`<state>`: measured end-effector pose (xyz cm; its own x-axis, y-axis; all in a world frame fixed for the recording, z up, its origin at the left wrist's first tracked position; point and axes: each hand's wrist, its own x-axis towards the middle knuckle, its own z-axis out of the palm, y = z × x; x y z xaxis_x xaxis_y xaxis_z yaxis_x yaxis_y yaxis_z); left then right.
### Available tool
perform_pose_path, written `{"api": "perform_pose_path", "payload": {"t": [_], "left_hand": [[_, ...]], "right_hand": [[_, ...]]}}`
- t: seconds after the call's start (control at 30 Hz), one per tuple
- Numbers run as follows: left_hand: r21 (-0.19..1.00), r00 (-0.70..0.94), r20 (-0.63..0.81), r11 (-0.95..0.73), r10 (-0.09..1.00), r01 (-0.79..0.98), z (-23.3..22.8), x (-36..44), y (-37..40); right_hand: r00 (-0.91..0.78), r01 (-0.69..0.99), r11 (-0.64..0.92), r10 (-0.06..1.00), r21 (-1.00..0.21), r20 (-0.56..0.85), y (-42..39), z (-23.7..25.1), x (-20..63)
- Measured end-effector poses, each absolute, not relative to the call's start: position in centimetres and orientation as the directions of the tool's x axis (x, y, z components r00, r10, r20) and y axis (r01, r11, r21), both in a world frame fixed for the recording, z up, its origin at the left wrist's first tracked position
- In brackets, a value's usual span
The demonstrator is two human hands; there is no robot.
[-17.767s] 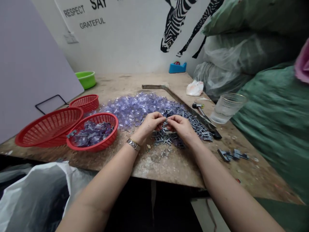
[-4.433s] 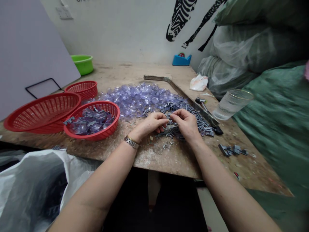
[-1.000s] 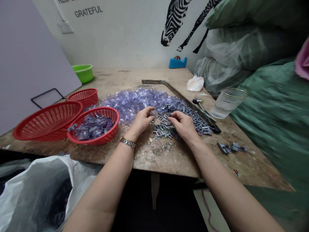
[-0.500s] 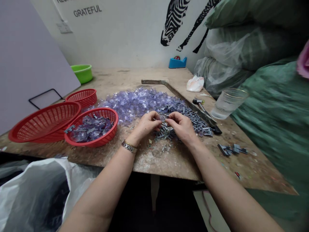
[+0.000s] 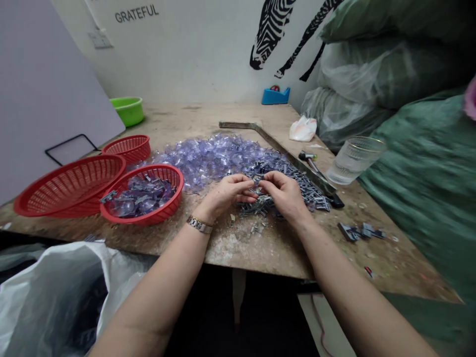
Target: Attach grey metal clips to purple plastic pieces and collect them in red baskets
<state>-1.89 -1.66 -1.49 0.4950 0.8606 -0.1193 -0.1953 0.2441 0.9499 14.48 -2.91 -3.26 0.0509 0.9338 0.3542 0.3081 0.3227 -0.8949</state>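
Head camera: left hand (image 5: 226, 194) and right hand (image 5: 286, 196) together pinch one small part (image 5: 256, 179) over grey pieces (image 5: 311, 191).

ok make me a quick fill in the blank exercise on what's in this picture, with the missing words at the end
1. The left hand and right hand hold a small piece between them, and the watch is on the ____ wrist.
2. The basket with mixed parts in it is coloured ____.
3. The tape dispenser near the wall is coloured ____.
4. The striped animal pictured on that wall is a ____.

Missing words: left; red; blue; zebra.
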Motion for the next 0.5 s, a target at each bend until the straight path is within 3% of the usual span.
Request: {"api": "perform_pose_path", "payload": {"t": [0.23, 0.5], "left_hand": [[0.958, 0.47, -0.063, 0.186, 0.881, -0.22, -1.62, -1.68, -1.8], [0.994, 0.314, 0.094, -0.074, 0.945, -0.076, -1.96, -1.3, -1.46]], "right_hand": [[0.067, 0.301, 0.319, 0.933, -0.898, 0.354, -2.94, -3.05, 14.41], [0.091, 0.268, 0.277, 0.946, -0.923, 0.311, -2.74, -3.24, 14.61]]}}
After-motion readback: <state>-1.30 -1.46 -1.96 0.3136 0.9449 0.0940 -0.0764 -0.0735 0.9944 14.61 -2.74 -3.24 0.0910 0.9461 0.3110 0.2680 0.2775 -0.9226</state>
